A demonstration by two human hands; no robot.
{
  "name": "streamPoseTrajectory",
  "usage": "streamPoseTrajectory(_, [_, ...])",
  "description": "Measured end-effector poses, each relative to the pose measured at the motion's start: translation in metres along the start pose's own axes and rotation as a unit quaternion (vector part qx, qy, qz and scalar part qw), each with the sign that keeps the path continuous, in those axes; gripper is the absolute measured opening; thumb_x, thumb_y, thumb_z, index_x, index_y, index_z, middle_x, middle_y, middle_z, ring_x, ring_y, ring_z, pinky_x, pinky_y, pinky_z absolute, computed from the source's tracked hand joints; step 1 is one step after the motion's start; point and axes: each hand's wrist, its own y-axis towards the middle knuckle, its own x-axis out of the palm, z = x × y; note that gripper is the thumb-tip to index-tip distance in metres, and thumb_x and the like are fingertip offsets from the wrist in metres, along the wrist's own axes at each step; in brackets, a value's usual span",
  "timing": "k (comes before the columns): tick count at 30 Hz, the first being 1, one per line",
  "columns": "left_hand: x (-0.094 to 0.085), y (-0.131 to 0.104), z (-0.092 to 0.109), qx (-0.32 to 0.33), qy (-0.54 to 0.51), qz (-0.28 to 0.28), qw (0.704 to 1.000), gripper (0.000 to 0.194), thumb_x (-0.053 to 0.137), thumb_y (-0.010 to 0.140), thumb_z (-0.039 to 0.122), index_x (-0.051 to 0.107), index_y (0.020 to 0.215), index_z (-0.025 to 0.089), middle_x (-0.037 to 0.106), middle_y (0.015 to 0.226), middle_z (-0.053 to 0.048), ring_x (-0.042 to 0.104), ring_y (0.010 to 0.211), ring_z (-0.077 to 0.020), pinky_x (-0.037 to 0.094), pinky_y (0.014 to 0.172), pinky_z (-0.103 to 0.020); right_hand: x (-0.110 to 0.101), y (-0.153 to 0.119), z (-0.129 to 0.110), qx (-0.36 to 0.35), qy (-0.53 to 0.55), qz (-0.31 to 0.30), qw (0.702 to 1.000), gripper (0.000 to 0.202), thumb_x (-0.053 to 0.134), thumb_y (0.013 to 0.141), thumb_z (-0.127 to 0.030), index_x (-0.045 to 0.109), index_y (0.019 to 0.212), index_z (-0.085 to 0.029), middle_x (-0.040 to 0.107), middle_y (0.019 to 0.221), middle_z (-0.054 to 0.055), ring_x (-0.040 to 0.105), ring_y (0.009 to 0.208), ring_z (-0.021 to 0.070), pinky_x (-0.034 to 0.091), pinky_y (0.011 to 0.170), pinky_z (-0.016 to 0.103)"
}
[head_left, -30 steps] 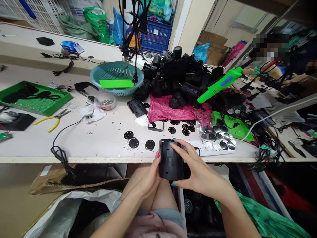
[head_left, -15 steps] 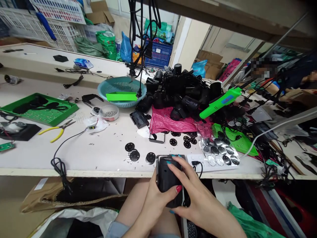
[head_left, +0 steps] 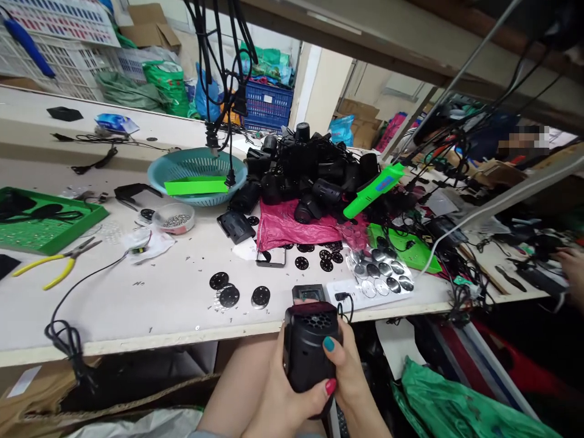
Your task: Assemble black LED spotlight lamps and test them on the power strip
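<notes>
Below bench edge — 2 hands [head_left: 314, 395], 1 black housing [head_left: 306, 347].

Both hands close around a black plastic housing [head_left: 310, 350] just below the front edge of the table [head_left: 137, 304]: the left hand [head_left: 283, 401] wraps it from beneath, its red-nailed thumb across the front, and the right hand [head_left: 353, 374] presses its teal-nailed thumb on the side. The housing's honeycomb vent faces up. On the table just beyond lie black perforated discs [head_left: 228, 295], a white power strip [head_left: 360, 292], a pink bag [head_left: 292, 222] and a green power screwdriver [head_left: 371, 190].
</notes>
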Motion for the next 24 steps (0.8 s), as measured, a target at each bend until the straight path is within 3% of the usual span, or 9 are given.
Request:
streamPoseTrajectory(3, [-0.003,0.001,-0.002,-0.014,0.007,0.003,1.000,0.062,0.089,0.057,0.025,0.067,0.115,0.020,0.073,0.105,-0.010,0.066,0.100,-0.0319,0.054,0.087,-0.037,0.000,0.003,0.000,-0.013,-0.006,-0.007,1.000,0.065,0.070,0.068,-0.068,0.065,0.116,-0.024,0.071,0.120,0.012,0.068,0.109,0.0321,0.057,0.091,0.045])
streamPoseTrajectory(5, [-0.004,0.006,-0.001,-0.052,-0.024,0.017,0.998,0.058,0.088,0.059,0.025,0.067,0.112,0.018,0.074,0.107,-0.010,0.067,0.100,-0.0300,0.055,0.086,-0.034,-0.004,0.005,0.001,-0.022,-0.020,-0.001,1.000,0.060,0.061,0.080,-0.065,0.060,0.124,-0.025,0.064,0.133,0.011,0.061,0.121,0.0282,0.050,0.103,0.044])
streamPoseTrajectory(8, [-0.003,0.017,0.003,-0.132,-0.141,0.115,0.974,0.036,0.078,0.074,0.030,0.068,0.105,0.015,0.075,0.100,-0.008,0.069,0.094,-0.0233,0.056,0.085,-0.030,-0.015,-0.001,0.005,-0.045,-0.109,0.036,0.992,0.050,0.046,0.093,-0.056,0.051,0.134,-0.027,0.056,0.142,0.009,0.056,0.128,0.0219,0.043,0.110,0.042])
streamPoseTrajectory(11, [-0.002,0.028,0.009,-0.166,-0.222,0.209,0.938,0.016,0.065,0.083,0.024,0.069,0.095,0.014,0.076,0.086,-0.006,0.070,0.076,-0.0168,0.058,0.076,-0.027,-0.020,-0.016,0.009,-0.068,-0.258,0.047,0.963,0.034,0.053,0.093,-0.043,0.059,0.121,-0.026,0.069,0.120,0.007,0.064,0.112,0.0218,0.049,0.102,0.039])
streamPoseTrajectory(17, [0.001,0.035,0.008,-0.172,-0.237,0.194,0.936,0.023,0.067,0.084,0.030,0.067,0.100,0.014,0.075,0.084,-0.007,0.069,0.072,-0.0174,0.059,0.070,-0.029,-0.013,-0.036,0.021,-0.180,-0.402,0.113,0.891,0.013,0.056,0.092,-0.028,0.067,0.089,-0.024,0.069,0.082,0.003,0.065,0.080,0.0211,0.052,0.074,0.033])
streamPoseTrajectory(22, [0.006,0.033,0.005,-0.166,-0.235,0.213,0.934,0.021,0.067,0.083,0.026,0.066,0.102,0.017,0.074,0.089,-0.004,0.069,0.075,-0.0167,0.059,0.070,-0.029,-0.016,-0.032,0.030,-0.250,-0.449,0.098,0.852,0.016,0.049,0.094,-0.020,0.064,0.088,-0.021,0.067,0.079,0.003,0.063,0.074,0.0199,0.050,0.070,0.033])
streamPoseTrajectory(24, [0.006,0.032,0.003,-0.162,-0.234,0.217,0.934,0.019,0.066,0.085,0.025,0.067,0.102,0.017,0.074,0.090,-0.004,0.069,0.076,-0.0162,0.059,0.070,-0.028,-0.017,-0.031,0.031,-0.240,-0.452,0.089,0.854,0.016,0.049,0.094,-0.020,0.065,0.089,-0.021,0.068,0.079,0.004,0.064,0.075,0.0201,0.050,0.070,0.033])
